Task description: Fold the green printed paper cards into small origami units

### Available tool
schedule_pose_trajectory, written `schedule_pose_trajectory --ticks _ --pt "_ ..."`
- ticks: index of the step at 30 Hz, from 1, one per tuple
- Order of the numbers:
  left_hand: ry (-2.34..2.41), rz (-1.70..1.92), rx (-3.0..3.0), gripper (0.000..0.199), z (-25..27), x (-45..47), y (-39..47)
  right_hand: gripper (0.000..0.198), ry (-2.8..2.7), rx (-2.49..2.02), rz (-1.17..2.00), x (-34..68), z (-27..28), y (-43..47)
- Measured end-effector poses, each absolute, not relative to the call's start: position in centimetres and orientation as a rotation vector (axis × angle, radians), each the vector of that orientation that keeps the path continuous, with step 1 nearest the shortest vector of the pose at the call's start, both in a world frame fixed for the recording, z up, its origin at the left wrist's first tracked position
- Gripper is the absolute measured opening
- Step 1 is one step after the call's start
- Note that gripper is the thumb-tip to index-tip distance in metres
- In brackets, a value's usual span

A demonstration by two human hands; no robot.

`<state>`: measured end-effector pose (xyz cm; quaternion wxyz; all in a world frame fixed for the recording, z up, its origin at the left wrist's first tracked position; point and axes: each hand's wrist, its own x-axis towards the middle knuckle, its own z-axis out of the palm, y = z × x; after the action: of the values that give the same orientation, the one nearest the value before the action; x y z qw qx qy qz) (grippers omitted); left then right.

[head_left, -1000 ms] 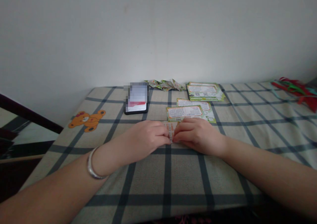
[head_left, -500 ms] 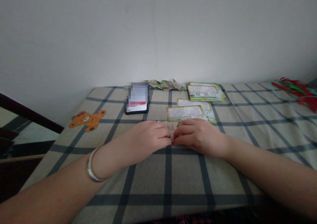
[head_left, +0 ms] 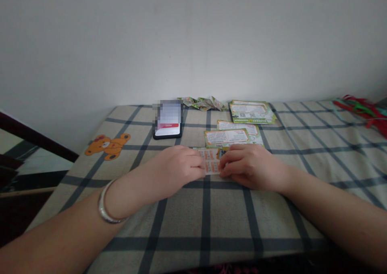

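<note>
left grip [head_left: 180, 167], right grip [head_left: 253, 167] curled at printed sheet [head_left: 212, 162] | pinching? can't tell | crumpled wrapper [head_left: 203, 103], twelve o'clock, insides hidden

Left grip [head_left: 178, 167] on printed card [head_left: 212, 163]

Your printed sheet [head_left: 211, 163] looks like smooth paper, the cards [head_left: 226, 136] past it ditto. Crumpled wrapper [head_left: 202, 103]: creased, rough; paper or plastic, can't tell. Your bangle [head_left: 103, 207] = shiny metal. Phone [head_left: 168, 120]: smooth & glassy up front, matt edges. You've got a tablecloth [head_left: 178, 221] w/ matt woven finish, & a smooth, matt wall [head_left: 193, 44].
</note>
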<state>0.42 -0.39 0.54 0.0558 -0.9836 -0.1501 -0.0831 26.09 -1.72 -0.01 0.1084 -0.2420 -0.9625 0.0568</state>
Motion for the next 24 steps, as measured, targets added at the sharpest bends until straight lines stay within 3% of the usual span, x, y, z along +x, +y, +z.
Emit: schedule_pose_trajectory --ticks 24 --pt "-0.614 -0.278 -3.305 0.028 0.9 -0.4 0.2 0.024 -2.812 -0.747 0.423 27.9 0.5 -1.3"
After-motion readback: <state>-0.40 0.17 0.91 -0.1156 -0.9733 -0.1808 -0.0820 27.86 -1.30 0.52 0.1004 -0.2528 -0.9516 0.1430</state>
